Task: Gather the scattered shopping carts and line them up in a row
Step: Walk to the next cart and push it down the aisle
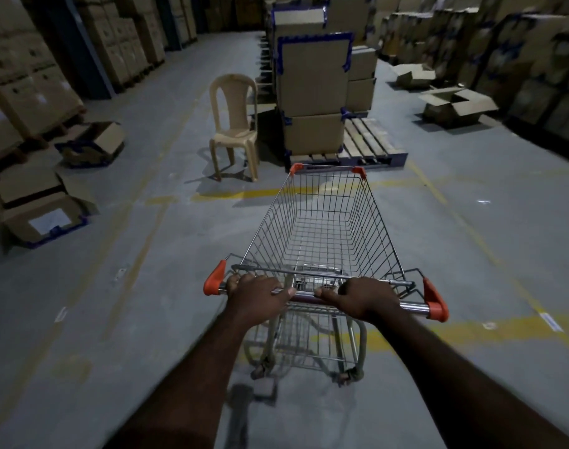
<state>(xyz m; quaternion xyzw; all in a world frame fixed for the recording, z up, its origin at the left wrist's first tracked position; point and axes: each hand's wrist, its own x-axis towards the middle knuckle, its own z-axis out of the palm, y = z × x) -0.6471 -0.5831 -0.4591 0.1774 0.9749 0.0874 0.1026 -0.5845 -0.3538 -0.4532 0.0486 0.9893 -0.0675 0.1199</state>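
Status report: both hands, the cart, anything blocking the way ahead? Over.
Left hand and right hand grip the cart handle. Shopping cart empty, upright. Plastic chair and stacked boxes on a pallet close ahead. No other cart in view.

Shiny wire-metal cart [322,228]; glossy orange plastic corners; matt beige plastic chair [234,124]; rough wooden pallet [367,140].

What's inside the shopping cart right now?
Nothing shows inside the cart; bare floor shows through its wire bottom. The near end is partly covered by the left hand and right hand.
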